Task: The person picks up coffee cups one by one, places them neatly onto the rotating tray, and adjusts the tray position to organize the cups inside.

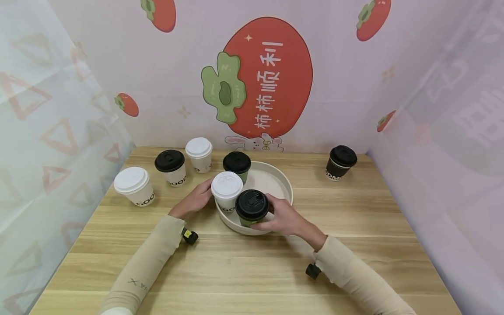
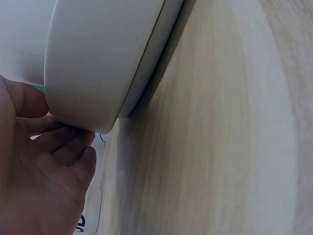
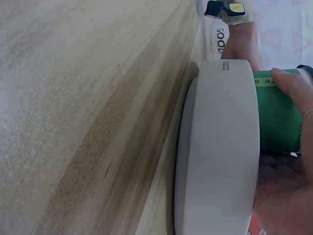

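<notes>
A round cream tray (image 1: 271,179) holds three lidded paper cups. My right hand (image 1: 284,217) grips the front one, a green cup (image 3: 278,115) with a black lid (image 1: 252,204), thumb on the near side and fingers round the far side. Beside it stands a white cup (image 1: 227,204) with a white lid. Behind them is another green cup (image 1: 243,176) under a black lid. At the tray's left edge, my left hand (image 1: 198,197) pinches the rim, thumb over the top and fingers curled against the outer wall (image 2: 93,73); the white cup partly hides these fingers in the head view.
Left of the tray stand a white-lidded cup (image 1: 135,187), a black-lidded white cup (image 1: 176,176) and another white-lidded cup (image 1: 201,162). A black cup (image 1: 339,168) is at the back right of the wooden table (image 1: 244,280). Printed cloth walls (image 1: 338,109) enclose the back and sides.
</notes>
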The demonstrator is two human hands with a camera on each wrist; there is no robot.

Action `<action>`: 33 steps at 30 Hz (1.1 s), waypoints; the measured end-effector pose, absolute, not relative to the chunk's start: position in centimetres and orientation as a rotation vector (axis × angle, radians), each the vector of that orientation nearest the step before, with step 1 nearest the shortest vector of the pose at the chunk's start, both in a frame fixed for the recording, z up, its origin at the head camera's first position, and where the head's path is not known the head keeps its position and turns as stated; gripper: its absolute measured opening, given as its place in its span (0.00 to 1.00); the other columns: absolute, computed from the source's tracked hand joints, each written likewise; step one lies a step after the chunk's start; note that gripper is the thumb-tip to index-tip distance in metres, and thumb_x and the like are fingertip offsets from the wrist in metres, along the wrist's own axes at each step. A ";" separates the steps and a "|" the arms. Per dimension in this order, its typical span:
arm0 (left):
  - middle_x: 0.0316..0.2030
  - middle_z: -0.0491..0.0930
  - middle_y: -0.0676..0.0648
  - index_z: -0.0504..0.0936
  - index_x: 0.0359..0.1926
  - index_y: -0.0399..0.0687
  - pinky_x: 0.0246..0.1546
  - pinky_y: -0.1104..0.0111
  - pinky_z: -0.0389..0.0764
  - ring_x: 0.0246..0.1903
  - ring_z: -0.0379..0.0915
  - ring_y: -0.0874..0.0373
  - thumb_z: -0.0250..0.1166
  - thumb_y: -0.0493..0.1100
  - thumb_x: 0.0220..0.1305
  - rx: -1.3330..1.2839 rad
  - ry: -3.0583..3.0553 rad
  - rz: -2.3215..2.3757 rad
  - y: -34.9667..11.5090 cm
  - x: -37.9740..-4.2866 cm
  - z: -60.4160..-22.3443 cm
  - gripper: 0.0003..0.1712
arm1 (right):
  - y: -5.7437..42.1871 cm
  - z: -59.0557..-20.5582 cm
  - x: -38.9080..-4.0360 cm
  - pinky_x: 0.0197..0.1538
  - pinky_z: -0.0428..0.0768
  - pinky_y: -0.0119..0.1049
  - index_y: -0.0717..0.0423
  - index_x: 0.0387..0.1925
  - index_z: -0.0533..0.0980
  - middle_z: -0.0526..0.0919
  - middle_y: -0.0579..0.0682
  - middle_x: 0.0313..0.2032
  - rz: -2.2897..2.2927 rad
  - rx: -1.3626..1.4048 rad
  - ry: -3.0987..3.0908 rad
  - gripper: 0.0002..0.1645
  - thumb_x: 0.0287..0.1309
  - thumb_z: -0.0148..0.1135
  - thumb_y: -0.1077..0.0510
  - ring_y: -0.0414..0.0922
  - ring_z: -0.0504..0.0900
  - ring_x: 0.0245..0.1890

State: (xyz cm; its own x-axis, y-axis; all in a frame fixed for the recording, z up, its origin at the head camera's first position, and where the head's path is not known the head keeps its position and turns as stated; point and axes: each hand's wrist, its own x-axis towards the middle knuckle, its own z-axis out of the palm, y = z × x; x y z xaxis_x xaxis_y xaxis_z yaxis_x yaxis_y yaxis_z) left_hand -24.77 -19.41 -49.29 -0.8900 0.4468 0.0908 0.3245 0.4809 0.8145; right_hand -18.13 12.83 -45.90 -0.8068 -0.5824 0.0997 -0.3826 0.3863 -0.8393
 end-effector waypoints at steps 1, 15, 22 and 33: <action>0.80 0.58 0.30 0.54 0.82 0.32 0.83 0.40 0.54 0.81 0.51 0.33 0.42 0.40 0.86 0.674 2.584 1.379 -19.4 -24.8 -49.3 0.31 | 12.8 -45.9 -18.1 0.71 0.81 0.43 0.56 0.67 0.74 0.84 0.50 0.63 -1.382 -0.859 2.433 0.45 0.49 0.86 0.54 0.48 0.82 0.67; 0.82 0.56 0.34 0.52 0.83 0.35 0.83 0.41 0.55 0.82 0.51 0.36 0.45 0.44 0.86 0.611 2.588 1.439 -20.4 -23.2 -49.2 0.33 | 15.3 -44.7 -18.0 0.76 0.75 0.47 0.60 0.73 0.71 0.79 0.58 0.69 -1.321 -0.807 2.515 0.52 0.51 0.85 0.48 0.55 0.79 0.71; 0.80 0.59 0.33 0.53 0.83 0.34 0.82 0.41 0.56 0.80 0.55 0.35 0.50 0.46 0.85 0.527 2.661 1.368 -21.1 -19.9 -47.9 0.35 | 20.3 -43.6 -18.1 0.74 0.78 0.51 0.62 0.72 0.72 0.79 0.64 0.68 -1.323 -0.606 2.704 0.46 0.58 0.80 0.47 0.60 0.79 0.69; 0.81 0.55 0.31 0.49 0.83 0.33 0.82 0.40 0.55 0.81 0.51 0.35 0.60 0.50 0.79 0.414 2.675 1.313 -18.0 -15.6 -47.3 0.46 | 28.8 -44.1 -19.5 0.78 0.69 0.61 0.73 0.76 0.61 0.70 0.75 0.72 -1.353 -0.055 2.887 0.48 0.73 0.65 0.43 0.68 0.70 0.74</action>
State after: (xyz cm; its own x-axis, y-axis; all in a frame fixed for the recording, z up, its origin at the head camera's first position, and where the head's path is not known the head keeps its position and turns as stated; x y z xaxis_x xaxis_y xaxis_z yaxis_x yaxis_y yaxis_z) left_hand -15.57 -17.97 -47.26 -0.9536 0.3012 0.0017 0.1856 0.5832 0.7908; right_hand -19.45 28.78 -44.14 -0.9983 -0.0114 0.0576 -0.0515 0.6393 -0.7672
